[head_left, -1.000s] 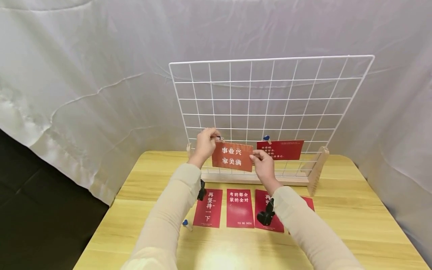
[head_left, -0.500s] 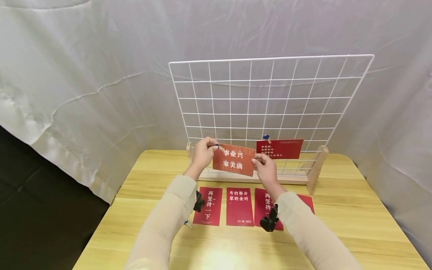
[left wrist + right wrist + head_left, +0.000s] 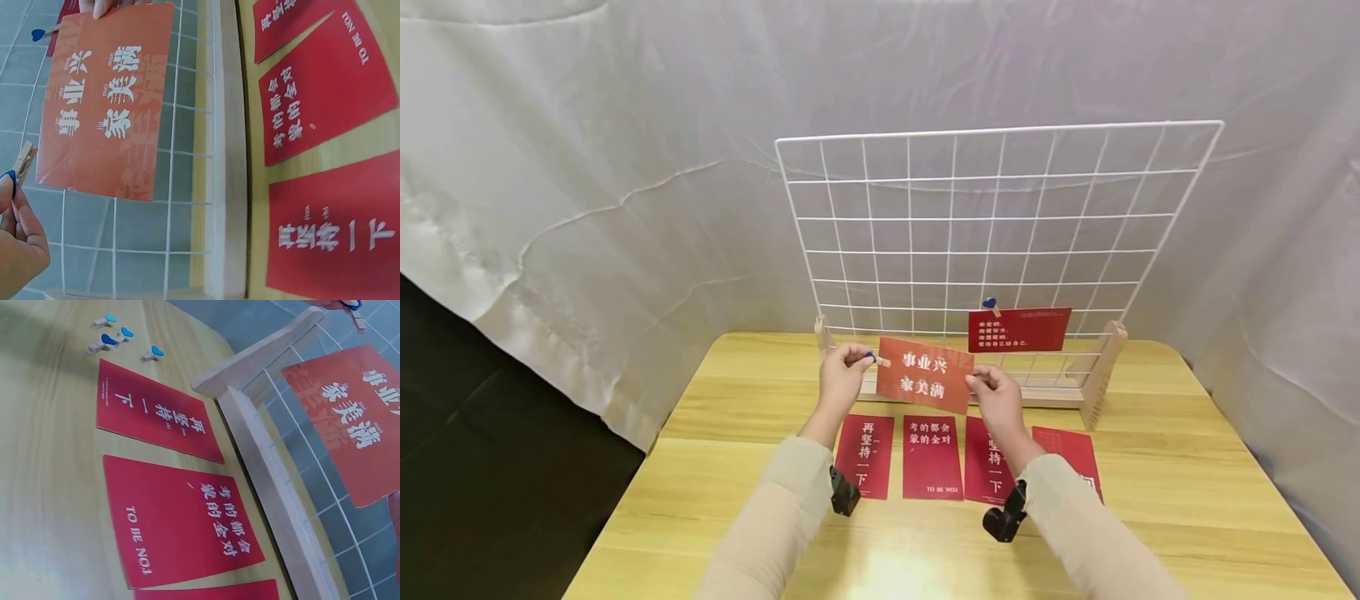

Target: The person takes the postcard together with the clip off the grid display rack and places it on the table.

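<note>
My left hand (image 3: 841, 382) pinches a small wooden clothespin (image 3: 24, 164) with a blue heart on it. The clothespin's tip is right by the upper left corner of an orange-red card (image 3: 925, 375) with white characters. My right hand (image 3: 1000, 402) pinches that card at its right edge, between thumb and fingers. The card is tilted slightly, in front of the lower part of a white wire grid (image 3: 951, 217). A second red card (image 3: 1021, 331) hangs on the grid to the right, under another blue-heart clothespin (image 3: 991, 304).
Several red cards lie in a row on the wooden table (image 3: 700, 467), such as the middle one (image 3: 932, 458). Wooden feet (image 3: 1103, 375) hold up the grid. Loose heart clothespins (image 3: 150, 354) lie left of the row. Pale cloth (image 3: 625, 125) hangs behind.
Both hands have moved down and nearer to me with the card, away from the grid. The clothespin in my left hand has shifted from the card's top edge to its left corner.
</note>
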A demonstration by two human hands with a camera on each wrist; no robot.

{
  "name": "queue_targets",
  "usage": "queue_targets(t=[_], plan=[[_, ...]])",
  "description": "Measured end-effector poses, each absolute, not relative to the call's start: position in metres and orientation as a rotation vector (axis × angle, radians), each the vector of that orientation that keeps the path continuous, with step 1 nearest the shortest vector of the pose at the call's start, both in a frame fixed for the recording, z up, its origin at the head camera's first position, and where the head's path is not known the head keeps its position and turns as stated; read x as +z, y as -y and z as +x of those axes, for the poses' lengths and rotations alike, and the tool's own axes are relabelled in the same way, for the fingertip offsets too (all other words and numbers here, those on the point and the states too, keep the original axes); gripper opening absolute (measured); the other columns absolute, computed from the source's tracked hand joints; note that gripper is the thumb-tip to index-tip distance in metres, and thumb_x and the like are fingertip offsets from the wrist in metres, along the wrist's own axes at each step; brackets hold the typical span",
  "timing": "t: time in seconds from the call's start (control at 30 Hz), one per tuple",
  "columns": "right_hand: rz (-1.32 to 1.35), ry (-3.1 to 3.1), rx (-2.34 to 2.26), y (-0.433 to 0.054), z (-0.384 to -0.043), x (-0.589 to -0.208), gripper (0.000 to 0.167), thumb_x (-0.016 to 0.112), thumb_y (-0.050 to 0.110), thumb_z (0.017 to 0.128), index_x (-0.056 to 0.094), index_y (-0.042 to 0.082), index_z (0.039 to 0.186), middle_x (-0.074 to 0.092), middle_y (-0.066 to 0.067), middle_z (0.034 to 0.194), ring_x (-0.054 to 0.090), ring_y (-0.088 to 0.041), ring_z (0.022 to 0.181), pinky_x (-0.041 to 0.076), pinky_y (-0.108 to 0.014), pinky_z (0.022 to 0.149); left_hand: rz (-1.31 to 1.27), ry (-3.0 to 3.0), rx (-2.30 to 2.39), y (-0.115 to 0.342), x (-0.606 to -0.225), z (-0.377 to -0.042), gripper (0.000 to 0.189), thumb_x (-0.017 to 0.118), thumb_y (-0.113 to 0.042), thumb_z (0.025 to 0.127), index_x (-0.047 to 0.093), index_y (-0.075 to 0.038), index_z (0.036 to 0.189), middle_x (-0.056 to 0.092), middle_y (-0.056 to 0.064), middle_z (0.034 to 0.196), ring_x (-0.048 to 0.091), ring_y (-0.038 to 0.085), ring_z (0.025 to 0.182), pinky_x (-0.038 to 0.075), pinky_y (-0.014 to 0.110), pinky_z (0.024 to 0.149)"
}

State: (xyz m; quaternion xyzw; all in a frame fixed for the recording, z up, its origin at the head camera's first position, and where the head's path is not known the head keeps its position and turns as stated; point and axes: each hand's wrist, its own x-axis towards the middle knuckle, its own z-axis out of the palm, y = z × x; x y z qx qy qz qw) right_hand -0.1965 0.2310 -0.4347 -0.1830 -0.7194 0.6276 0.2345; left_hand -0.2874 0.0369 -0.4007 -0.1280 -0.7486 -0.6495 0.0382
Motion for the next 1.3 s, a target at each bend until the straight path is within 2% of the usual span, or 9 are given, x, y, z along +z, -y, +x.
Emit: queue_targets(t=[0.23,0.4,0.53,0.83,1.03,1.2,1.3], plan=[[-0.529,1.963,1.793,-0.226,-0.183,-0.442,0.019,0.054,0.003,0.084,0.055,-0.005,0.101,0.056,-0.009,0.081,0.053,-0.008,0.068,0.049,-0.034,0.069,-0.235,2.243,-2.125,-0.025,-0.415,-0.271,0.01,0.06,0.004,0.076,0.061,0.007,0.086,0.06,0.011,0.083,0.054,0.016,0.077,0.047,0.024,0.07],[-0.531,1.96,1.804,-0.224,-0.173,-0.448,0.022,0.053,0.004,0.085,0.055,-0.003,0.105,0.054,-0.008,0.082,0.052,-0.009,0.071,0.049,-0.031,0.067,-0.167,2.247,-2.164,-0.015,-0.426,-0.257,0.012,0.059,0.001,0.078,0.061,0.005,0.09,0.059,0.011,0.086,0.053,0.018,0.08,0.046,0.028,0.074],[-0.544,1.981,1.798,-0.224,-0.166,-0.453,0.025,0.053,0.004,0.085,0.054,0.0,0.109,0.053,-0.009,0.085,0.053,-0.009,0.071,0.049,-0.029,0.067,-0.104,2.302,-2.174,-0.007,-0.435,-0.245,0.012,0.058,-0.004,0.081,0.062,0.0,0.092,0.058,0.007,0.086,0.051,0.018,0.081,0.045,0.029,0.074],[-0.522,1.936,1.851,-0.22,-0.15,-0.459,0.03,0.053,-0.001,0.083,0.052,-0.001,0.113,0.053,-0.007,0.084,0.052,-0.007,0.068,0.049,-0.023,0.061,0.012,2.289,-2.194,0.008,-0.451,-0.223,0.015,0.06,-0.007,0.08,0.062,0.0,0.093,0.057,0.006,0.086,0.051,0.017,0.081,0.045,0.028,0.073],[-0.537,1.941,1.883,-0.214,-0.134,-0.466,0.036,0.053,0.0,0.083,0.048,0.001,0.119,0.053,-0.006,0.086,0.051,-0.007,0.071,0.049,-0.023,0.062,-0.055,2.259,-2.194,0.021,-0.482,-0.218,0.018,0.061,-0.019,0.081,0.063,-0.006,0.093,0.057,0.007,0.088,0.051,0.019,0.082,0.045,0.03,0.071],[-0.463,1.91,1.883,-0.217,-0.125,-0.494,0.039,0.056,0.004,0.082,0.047,0.004,0.121,0.055,-0.007,0.081,0.051,-0.01,0.069,0.05,-0.026,0.058,-0.059,2.296,-2.21,0.029,-0.511,-0.218,0.025,0.059,-0.025,0.081,0.062,-0.007,0.098,0.057,0.005,0.092,0.052,0.017,0.085,0.046,0.027,0.074],[-0.422,1.906,1.882,-0.228,-0.128,-0.533,0.045,0.06,0.014,0.081,0.046,0.009,0.124,0.056,-0.005,0.081,0.052,-0.01,0.069,0.05,-0.027,0.056,-0.079,2.292,-2.21,0.034,-0.517,-0.216,0.027,0.06,-0.024,0.081,0.061,-0.004,0.099,0.057,0.005,0.091,0.053,0.015,0.083,0.046,0.023,0.073]])
